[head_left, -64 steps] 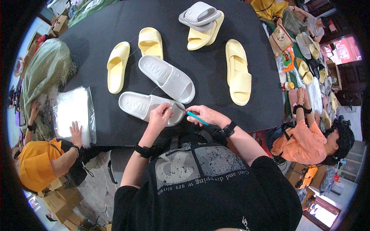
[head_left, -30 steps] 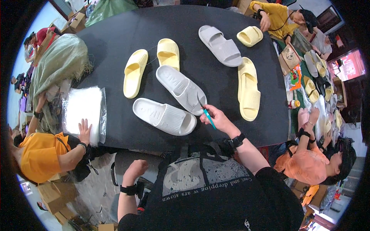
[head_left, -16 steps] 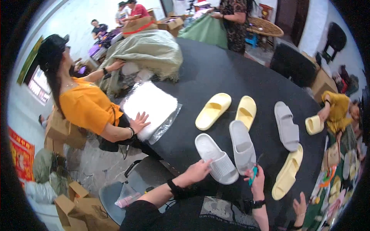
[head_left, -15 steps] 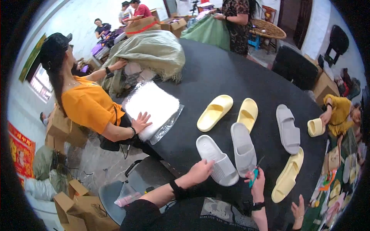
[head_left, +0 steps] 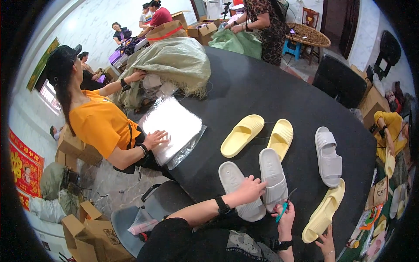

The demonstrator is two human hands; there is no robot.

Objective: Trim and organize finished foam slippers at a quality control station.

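Observation:
Two light grey slide sandals lie side by side in front of me. My left hand (head_left: 250,190) reaches over the left grey slide (head_left: 232,175), its fingers loosely apart at the edge of the right grey slide (head_left: 274,174). Gripped in my right hand (head_left: 286,220) is a pair of small scissors (head_left: 283,211) with teal handles, the dark blades pointing up beside that slide. Beyond lie two pale yellow slides, one (head_left: 242,136) flat and one (head_left: 280,139) touching the right grey slide. Farther right, a grey slide (head_left: 328,157) meets another yellow slide (head_left: 324,212).
Another person's hand (head_left: 326,243) touches the near yellow slide. A person in orange (head_left: 104,120) rests a hand by clear plastic bags (head_left: 175,126) beside a woven sack (head_left: 174,61). A person in yellow (head_left: 389,126) holds a yellow slide. A grey chair (head_left: 163,198) stands left.
My left hand has moved right from the left grey slide toward the right one. Another person's hand has reached the near yellow slide. The person in yellow has drawn a yellow slide off the table.

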